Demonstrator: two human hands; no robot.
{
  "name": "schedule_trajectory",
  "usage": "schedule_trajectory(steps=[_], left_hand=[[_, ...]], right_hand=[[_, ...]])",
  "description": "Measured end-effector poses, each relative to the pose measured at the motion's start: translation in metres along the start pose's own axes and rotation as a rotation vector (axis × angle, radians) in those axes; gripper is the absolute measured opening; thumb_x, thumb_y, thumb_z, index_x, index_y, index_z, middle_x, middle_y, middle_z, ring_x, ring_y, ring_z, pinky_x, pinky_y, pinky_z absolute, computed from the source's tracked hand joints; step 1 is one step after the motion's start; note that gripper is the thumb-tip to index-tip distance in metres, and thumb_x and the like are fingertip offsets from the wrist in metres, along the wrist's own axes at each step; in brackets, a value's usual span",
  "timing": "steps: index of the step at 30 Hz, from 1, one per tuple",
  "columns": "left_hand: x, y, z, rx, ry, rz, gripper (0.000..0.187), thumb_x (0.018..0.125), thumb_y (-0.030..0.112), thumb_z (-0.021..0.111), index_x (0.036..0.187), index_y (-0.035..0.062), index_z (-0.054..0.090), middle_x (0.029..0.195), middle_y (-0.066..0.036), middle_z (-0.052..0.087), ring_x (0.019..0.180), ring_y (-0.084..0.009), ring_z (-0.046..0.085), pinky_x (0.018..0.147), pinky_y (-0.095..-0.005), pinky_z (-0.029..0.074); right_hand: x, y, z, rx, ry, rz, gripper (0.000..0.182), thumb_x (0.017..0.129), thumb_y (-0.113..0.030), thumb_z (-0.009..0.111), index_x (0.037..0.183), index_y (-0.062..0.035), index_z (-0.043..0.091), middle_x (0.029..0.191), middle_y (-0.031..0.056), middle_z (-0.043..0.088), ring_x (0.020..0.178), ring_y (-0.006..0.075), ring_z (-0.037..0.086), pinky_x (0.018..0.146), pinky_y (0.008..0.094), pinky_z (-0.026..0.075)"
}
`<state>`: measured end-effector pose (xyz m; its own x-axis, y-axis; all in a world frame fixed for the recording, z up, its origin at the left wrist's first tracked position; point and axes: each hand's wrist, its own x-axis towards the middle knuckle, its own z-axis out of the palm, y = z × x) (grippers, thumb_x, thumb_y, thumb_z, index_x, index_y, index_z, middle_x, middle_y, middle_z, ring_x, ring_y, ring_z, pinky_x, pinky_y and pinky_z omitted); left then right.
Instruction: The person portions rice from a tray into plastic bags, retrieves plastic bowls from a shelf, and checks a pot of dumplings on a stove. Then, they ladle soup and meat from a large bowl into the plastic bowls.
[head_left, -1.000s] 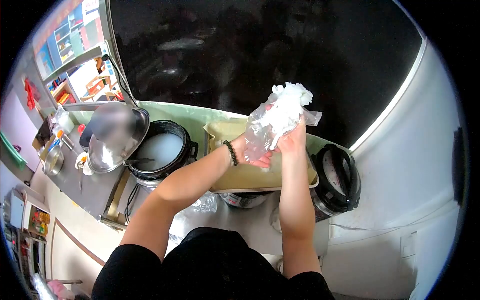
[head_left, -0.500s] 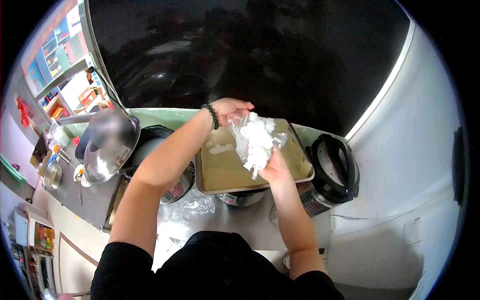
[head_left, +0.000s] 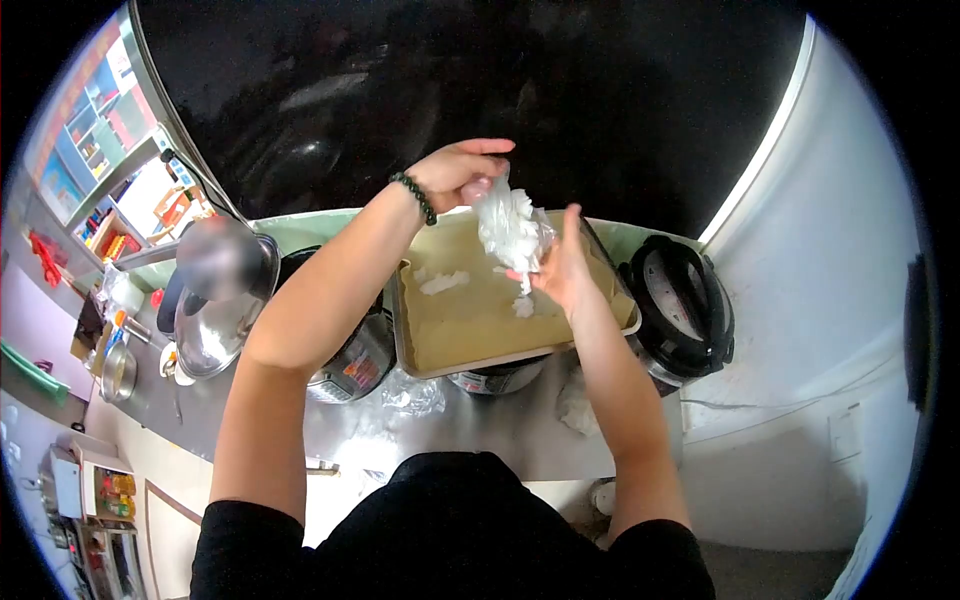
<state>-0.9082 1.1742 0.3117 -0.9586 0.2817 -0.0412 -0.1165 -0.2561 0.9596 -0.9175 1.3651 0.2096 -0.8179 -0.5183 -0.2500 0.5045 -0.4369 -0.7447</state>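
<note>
My left hand (head_left: pixel 462 178), with a dark beaded bracelet at the wrist, grips a clear plastic bag (head_left: pixel 495 208) by its upper end. Lumpy white flakes (head_left: pixel 520 228) fill the bag and show at its lower end. My right hand (head_left: pixel 565 268) is beside that end, thumb raised and fingers apart, close to the white pieces. Under both hands lies a rectangular metal tray (head_left: pixel 405 345) with a smooth pale-yellow layer (head_left: pixel 465 325) in it. A strip of white pieces (head_left: pixel 443 283) rests at the left, and a small clump (head_left: pixel 523 307) below my right fingers.
A black-lidded electric cooker (head_left: pixel 678 310) stands right of the tray, another cooker (head_left: pixel 360 365) at the left. Part of a third cooker (head_left: pixel 500 376) shows beneath the tray. A shiny metal lid (head_left: pixel 210 335), a steel bowl (head_left: pixel 118 372) and crumpled plastic (head_left: pixel 412 393) are on the metal counter.
My left hand has risen with the bag, which now hangs more upright. My right hand has opened and shifted right. A white clump now lies on the yellow layer below it.
</note>
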Motion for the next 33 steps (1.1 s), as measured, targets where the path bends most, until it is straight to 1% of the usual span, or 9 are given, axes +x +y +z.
schedule_trajectory(steps=[5, 7, 12, 13, 16, 22, 29, 31, 33], left_hand=[[-0.003, 0.013, -0.018, 0.082, 0.007, 0.0, 0.046, 0.076, -0.005, 0.052, 0.12, 0.0065, 0.045, 0.1, -0.007, 0.055, 0.063, -0.007, 0.049, 0.058, -0.0197, 0.044], [-0.013, 0.012, -0.032, 0.311, 0.141, 0.003, 0.049, 0.071, -0.01, 0.049, 0.117, 0.0053, 0.048, 0.101, -0.008, 0.055, 0.072, -0.0102, 0.052, 0.062, -0.0213, 0.045], [-0.026, -0.014, -0.099, 1.637, 0.581, 0.216, 0.025, 0.074, 0.004, 0.049, 0.096, 0.0016, 0.061, 0.077, -0.01, 0.062, 0.066, -0.0158, 0.059, 0.063, -0.0267, 0.048], [-0.028, -0.01, -0.102, 1.636, 0.596, 0.212, 0.025, 0.074, 0.004, 0.049, 0.096, 0.0016, 0.061, 0.077, -0.01, 0.062, 0.066, -0.0158, 0.059, 0.063, -0.0267, 0.048], [-0.035, 0.004, -0.082, 1.119, 0.457, -0.439, 0.022, 0.075, 0.014, 0.049, 0.082, -0.0034, 0.06, 0.069, -0.01, 0.061, 0.054, -0.0166, 0.059, 0.053, -0.0269, 0.05], [-0.038, -0.008, -0.062, 0.042, 0.415, -0.214, 0.016, 0.085, 0.016, 0.051, 0.091, 0.0031, 0.057, 0.088, -0.004, 0.059, 0.083, -0.0148, 0.055, 0.074, -0.0255, 0.049], [-0.026, -0.001, -0.045, -0.002, 0.382, -0.224, 0.008, 0.084, 0.008, 0.047, 0.077, 0.0065, 0.051, 0.071, -0.003, 0.053, 0.072, -0.0158, 0.054, 0.065, -0.0254, 0.049], [-0.04, 0.012, -0.035, -0.05, 0.414, 0.116, 0.003, 0.083, 0.006, 0.048, 0.083, 0.0071, 0.05, 0.068, -0.003, 0.052, 0.065, -0.0147, 0.052, 0.06, -0.0253, 0.047], [-0.037, 0.002, -0.055, 0.1, 0.241, -0.1, 0.008, 0.084, 0.008, 0.05, 0.092, 0.0073, 0.049, 0.07, -0.001, 0.053, 0.063, -0.0107, 0.051, 0.055, -0.0224, 0.042]], right_hand=[[0.065, -0.011, -0.04, -0.714, 0.146, -0.182, 0.038, 0.083, -0.038, 0.047, 0.109, -0.0112, 0.054, 0.105, 0.0105, 0.057, 0.085, 0.0278, 0.058, 0.071, 0.0415, 0.047], [0.072, -0.045, -0.037, -1.272, 0.31, -0.478, 0.027, 0.081, -0.03, 0.049, 0.094, -0.0118, 0.063, 0.095, 0.0115, 0.061, 0.078, 0.0291, 0.06, 0.069, 0.0392, 0.046], [0.033, -0.083, 0.041, -1.525, 0.41, -0.5, 0.022, 0.078, -0.025, 0.049, 0.088, -0.0137, 0.065, 0.09, 0.009, 0.063, 0.087, 0.0274, 0.058, 0.075, 0.0364, 0.046], [0.026, -0.092, 0.047, -1.568, 0.377, -0.596, 0.022, 0.078, -0.024, 0.049, 0.088, -0.0134, 0.065, 0.092, 0.0088, 0.062, 0.087, 0.0294, 0.058, 0.075, 0.0373, 0.046], [0.034, -0.087, 0.045, -1.485, 0.322, -0.724, 0.021, 0.079, -0.021, 0.049, 0.089, -0.012, 0.065, 0.087, 0.0087, 0.063, 0.082, 0.0246, 0.06, 0.072, 0.0343, 0.047], [0.01, -0.082, 0.078, -0.975, -0.016, -0.378, 0.029, 0.081, -0.009, 0.048, 0.108, -0.0037, 0.052, 0.096, 0.0091, 0.06, 0.061, 0.0118, 0.053, 0.064, 0.0237, 0.045], [-0.019, -0.084, 0.091, -0.935, -0.1, -0.586, 0.041, 0.078, -0.007, 0.05, 0.119, -0.0063, 0.048, 0.11, 0.0127, 0.053, 0.061, 0.0084, 0.05, 0.064, 0.0221, 0.043], [-0.026, -0.089, 0.086, -0.892, -0.142, -0.708, 0.04, 0.078, -0.004, 0.044, 0.118, -0.0064, 0.049, 0.111, 0.0127, 0.052, 0.067, 0.0103, 0.055, 0.066, 0.0228, 0.043], [-0.022, -0.081, 0.077, -1.02, -0.103, -0.611, 0.041, 0.077, -0.003, 0.044, 0.117, -0.0079, 0.05, 0.105, 0.0143, 0.055, 0.074, 0.0138, 0.06, 0.074, 0.0248, 0.043]])
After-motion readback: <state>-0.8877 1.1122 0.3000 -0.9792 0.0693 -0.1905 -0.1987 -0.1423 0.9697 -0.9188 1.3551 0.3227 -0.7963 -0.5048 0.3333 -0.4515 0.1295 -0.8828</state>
